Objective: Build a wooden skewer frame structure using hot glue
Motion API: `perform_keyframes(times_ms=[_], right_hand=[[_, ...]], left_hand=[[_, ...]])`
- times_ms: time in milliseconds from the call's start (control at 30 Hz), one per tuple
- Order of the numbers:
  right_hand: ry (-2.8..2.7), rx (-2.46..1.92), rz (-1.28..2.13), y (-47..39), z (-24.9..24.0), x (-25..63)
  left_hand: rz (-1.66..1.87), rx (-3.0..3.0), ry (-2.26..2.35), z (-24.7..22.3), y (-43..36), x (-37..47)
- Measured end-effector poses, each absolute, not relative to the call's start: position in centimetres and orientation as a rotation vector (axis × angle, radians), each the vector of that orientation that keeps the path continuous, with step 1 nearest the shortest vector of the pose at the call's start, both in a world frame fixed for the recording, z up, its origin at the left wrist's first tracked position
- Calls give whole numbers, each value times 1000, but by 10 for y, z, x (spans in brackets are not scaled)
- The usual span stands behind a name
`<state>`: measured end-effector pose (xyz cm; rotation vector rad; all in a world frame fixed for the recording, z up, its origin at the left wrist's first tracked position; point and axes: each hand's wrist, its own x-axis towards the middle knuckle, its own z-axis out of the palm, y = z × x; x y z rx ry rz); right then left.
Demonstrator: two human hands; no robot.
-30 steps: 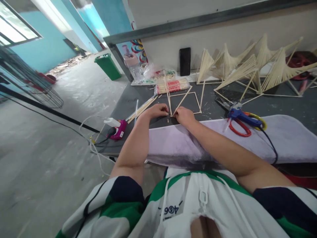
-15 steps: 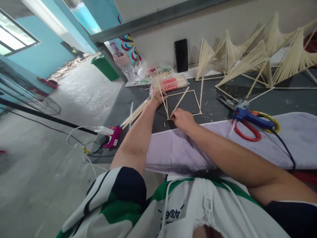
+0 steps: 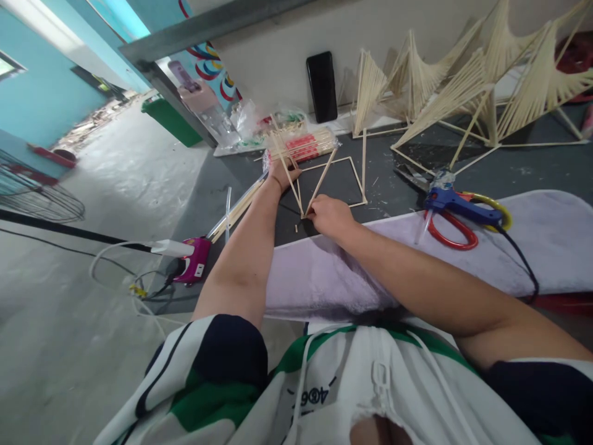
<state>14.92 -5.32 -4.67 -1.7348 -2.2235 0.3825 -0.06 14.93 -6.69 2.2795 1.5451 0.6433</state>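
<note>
On the dark grey worktop [image 3: 386, 185], beyond the fluffy lilac towel [image 3: 315, 272], an open pale wooden-stick frame [image 3: 320, 183] stands mid-picture, its near-left corner pinched by the right hand [image 3: 331, 215], the left hand [image 3: 281, 173] by its far-left side, grip too obscured to tell.

Printed on the white shirt [image 3: 340, 383]: an inverted dark marking [image 3: 315, 397] with a legible "4", a circled character and what resembles a "6". Red print on the stick packet [image 3: 306, 147]: illegible.
</note>
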Motion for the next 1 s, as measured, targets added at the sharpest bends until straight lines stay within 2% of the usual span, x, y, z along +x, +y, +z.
perform_keyframes(times_ms=[433,833,900,1000], right_hand=[[-2138,-1626,499,-50,-53,157],[-2189,-1789,331,-103,-30,228],[-2330,-1769,401,-118,-14,251],[-2562,-1686,774,-125,22,296]], left_hand=[[585,2371,1528,-66,148,-2],[539,2359,1546,-52,136,7],[552,2351,1545,-53,136,7],[572,2354,1555,-56,136,8]])
